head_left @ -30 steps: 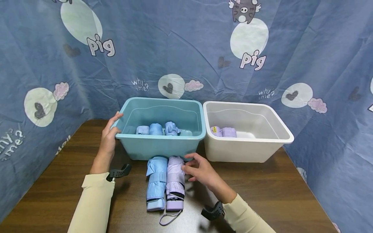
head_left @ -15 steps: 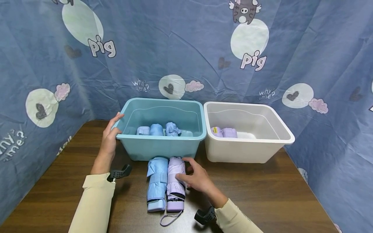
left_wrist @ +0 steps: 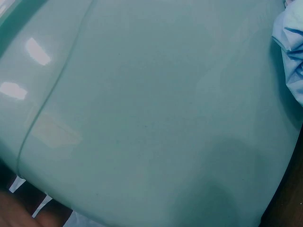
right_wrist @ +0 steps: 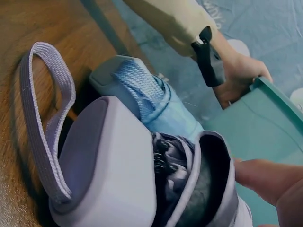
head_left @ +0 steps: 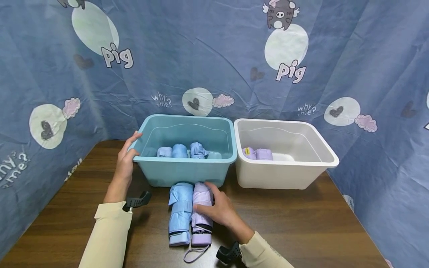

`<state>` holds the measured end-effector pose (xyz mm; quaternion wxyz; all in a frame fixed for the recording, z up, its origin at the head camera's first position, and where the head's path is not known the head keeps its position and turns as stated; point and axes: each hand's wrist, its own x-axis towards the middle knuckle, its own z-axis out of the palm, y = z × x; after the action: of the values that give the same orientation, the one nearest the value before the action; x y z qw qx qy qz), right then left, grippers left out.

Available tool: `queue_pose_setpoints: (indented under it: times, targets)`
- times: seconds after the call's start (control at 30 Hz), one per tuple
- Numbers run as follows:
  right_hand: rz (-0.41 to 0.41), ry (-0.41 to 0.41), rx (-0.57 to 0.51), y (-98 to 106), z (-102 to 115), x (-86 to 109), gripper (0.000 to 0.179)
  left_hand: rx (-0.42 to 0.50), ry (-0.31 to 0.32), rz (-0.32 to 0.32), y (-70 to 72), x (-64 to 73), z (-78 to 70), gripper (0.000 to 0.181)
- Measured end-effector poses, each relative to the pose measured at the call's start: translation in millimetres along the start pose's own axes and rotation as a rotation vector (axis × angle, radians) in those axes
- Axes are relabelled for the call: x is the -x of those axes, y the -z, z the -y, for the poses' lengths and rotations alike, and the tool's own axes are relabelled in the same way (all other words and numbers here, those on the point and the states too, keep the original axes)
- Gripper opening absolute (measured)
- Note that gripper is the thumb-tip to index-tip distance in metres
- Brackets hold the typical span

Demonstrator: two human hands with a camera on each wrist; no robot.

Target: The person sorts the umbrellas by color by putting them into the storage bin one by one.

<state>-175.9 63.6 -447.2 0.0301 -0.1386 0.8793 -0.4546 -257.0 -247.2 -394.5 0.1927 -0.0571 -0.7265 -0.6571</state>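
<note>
My left hand [head_left: 124,162] grips the left rim of the blue-green plastic bin [head_left: 184,174]. The bin's smooth wall [left_wrist: 142,104] fills most of the left wrist view. Two folded umbrellas lie side by side on the table before it: a light blue one [head_left: 181,217] and, to its right, a lilac one [head_left: 202,195]. My right hand [head_left: 221,210] holds the lilac umbrella from its right side, thumb across the top; the other fingers are partly hidden. In the right wrist view the thumb [right_wrist: 265,177] meets its fabric, with the wrist strap [right_wrist: 40,109] looping off the handle.
Three rolled blue umbrellas [head_left: 180,151] sit inside the blue-green bin. A white bin [head_left: 285,176] stands close on its right, holding two lilac umbrellas [head_left: 264,154]. Behind both hangs a blue patterned cloth [head_left: 207,56]. Brown wooden tabletop [head_left: 295,223] extends in front.
My right hand has moved left and slightly down, from beside the lilac umbrella onto it, the thumb now lying over it. My left hand has stayed on the bin's rim.
</note>
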Motion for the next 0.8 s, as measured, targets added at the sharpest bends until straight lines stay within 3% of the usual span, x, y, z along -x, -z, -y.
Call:
queue_pose_setpoints:
  times: [0.33,0.67,0.8]
  targets:
    - [-0.004,-0.034,0.089,-8,3,0.4,0.087,0.008,-0.001,-0.006,-1.7,0.8,-1.7,0.065]
    - [0.022,0.027,0.03,-1,-3,-1.1,0.081,0.008,0.0,-0.019,-2.1,0.9,-1.2,0.066]
    - [0.073,0.039,-0.061,6,-5,-2.7,0.08,0.011,0.006,-0.019,-2.4,0.4,-2.9,0.066]
